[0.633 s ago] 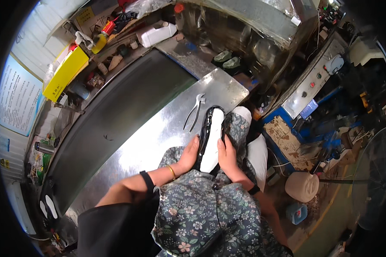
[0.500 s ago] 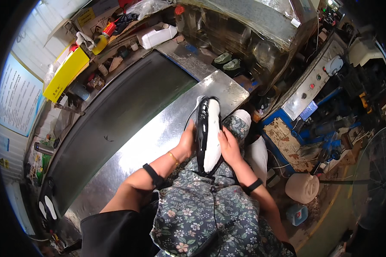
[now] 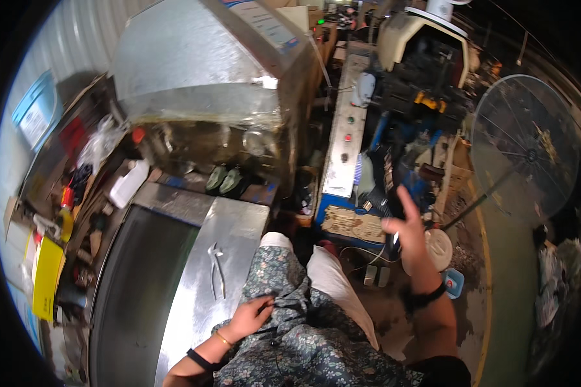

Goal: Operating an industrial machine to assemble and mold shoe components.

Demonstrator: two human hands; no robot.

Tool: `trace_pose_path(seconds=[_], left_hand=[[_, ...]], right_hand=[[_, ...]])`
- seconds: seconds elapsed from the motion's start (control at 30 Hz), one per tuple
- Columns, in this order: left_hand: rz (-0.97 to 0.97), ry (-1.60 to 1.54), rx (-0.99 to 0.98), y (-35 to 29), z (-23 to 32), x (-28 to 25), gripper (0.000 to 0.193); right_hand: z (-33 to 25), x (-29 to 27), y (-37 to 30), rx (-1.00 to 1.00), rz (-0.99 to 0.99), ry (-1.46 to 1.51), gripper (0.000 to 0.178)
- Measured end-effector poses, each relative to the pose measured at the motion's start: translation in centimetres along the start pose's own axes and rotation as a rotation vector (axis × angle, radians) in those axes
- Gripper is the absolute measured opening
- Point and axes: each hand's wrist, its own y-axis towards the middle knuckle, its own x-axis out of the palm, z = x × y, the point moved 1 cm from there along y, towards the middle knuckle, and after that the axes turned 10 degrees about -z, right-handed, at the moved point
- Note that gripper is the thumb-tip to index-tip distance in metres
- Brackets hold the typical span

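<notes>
My right hand [image 3: 412, 233] is stretched out over the blue-framed machine [image 3: 321, 209] on the right, its thumb and index finger spread apart, slightly blurred. A small dark and whitish thing [image 3: 392, 244] shows just under its thumb; I cannot make out its kind. My left hand [image 3: 248, 317] lies on the floral apron [image 3: 271, 274] over my lap, its fingers loosely apart, nothing visible in it. To its left, a pair of pliers [image 3: 217, 267] rests on the shiny metal tabletop [image 3: 239, 222].
A dark conveyor belt [image 3: 142, 271] runs beside the tabletop, toward a metal-hooded machine [image 3: 193, 71]. Green-grey shoes [image 3: 224, 180] stand near its opening. At right are a control panel [image 3: 346, 138] with buttons, a large fan [image 3: 529, 151], a pale jug [image 3: 438, 248] and a blue container [image 3: 454, 282].
Both hands have left the black shoe with the white sole, which I cannot clearly find now. My right hand has moved right and forward; my left lies on my lap. The view has turned right.
</notes>
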Motion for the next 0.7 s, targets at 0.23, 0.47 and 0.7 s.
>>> trace_pose_path(seconds=[0.23, 0.47, 0.7], left_hand=[[0.159, 0.218, 0.217, 1.9, 0.6, 1.9, 0.022], [0.224, 0.266, 0.161, 1.5, 1.0, 2.5, 0.019], [0.079, 0.169, 0.037, 1.9, 4.2, 1.4, 0.024]], right_hand=[[-5.0, -17.8, 11.8, 0.151, 0.552, -1.152, 0.083], [-6.4, -19.2, 15.2, 0.310, 0.323, -1.395, 0.083], [-4.5, -16.1, 14.5, 0.465, 0.232, -1.424, 0.075]])
